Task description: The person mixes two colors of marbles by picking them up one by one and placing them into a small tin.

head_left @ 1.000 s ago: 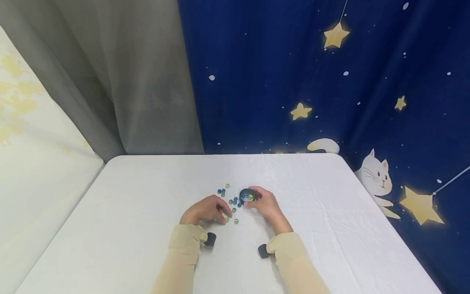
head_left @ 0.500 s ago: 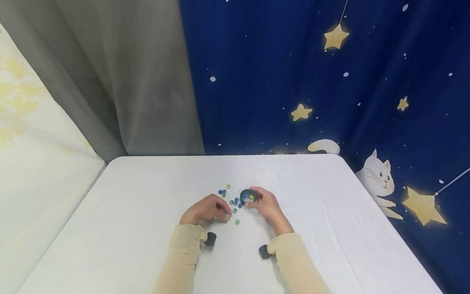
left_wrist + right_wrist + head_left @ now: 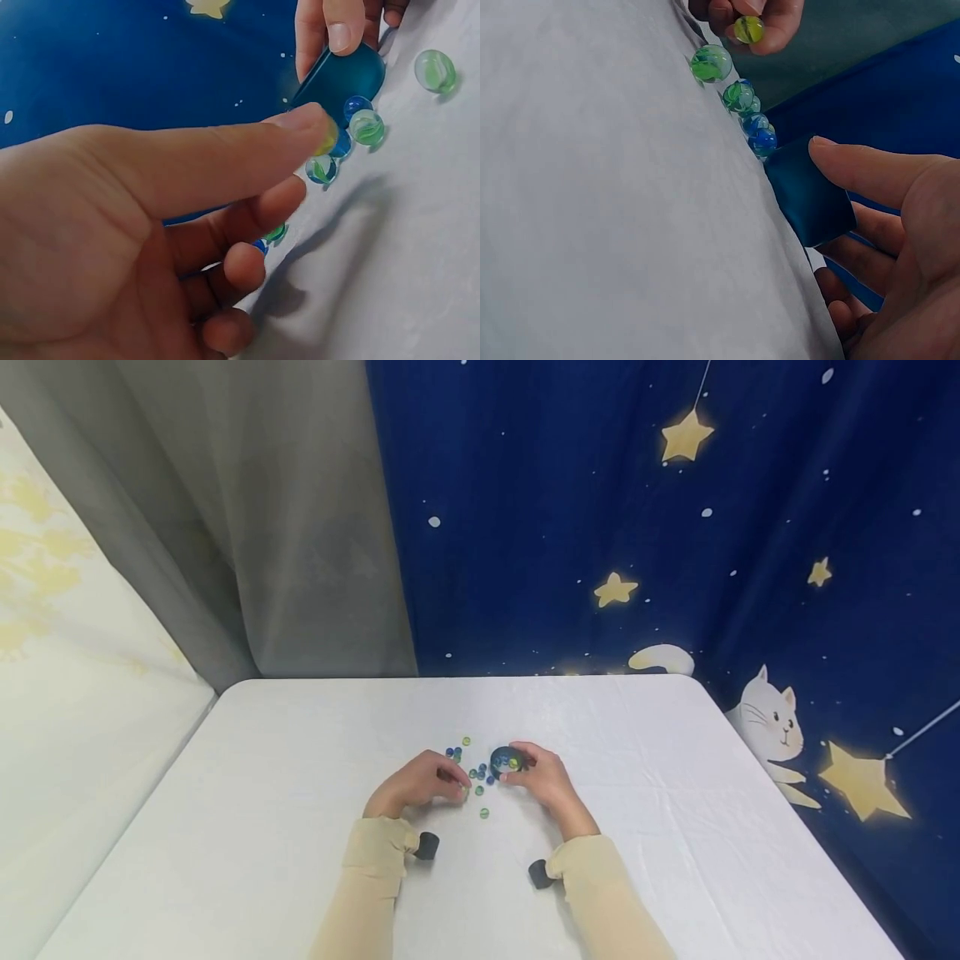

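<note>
Pinching a yellow marble (image 3: 749, 29) between thumb and fingertip of the left hand (image 3: 420, 779), clear of the table (image 3: 600, 885). Gripping the teal cup (image 3: 808, 193) by its side with the right hand (image 3: 546, 781). Showing loose green marbles (image 3: 711, 63) and blue marbles (image 3: 763, 141) between the hands, more marbles (image 3: 513, 762) inside the cup, seemingly one of them yellow.

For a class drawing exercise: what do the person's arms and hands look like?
Both sleeves are cream and creased, each with a black block at the cuff. The left hand and right hand are bare, without visible rings.
</note>
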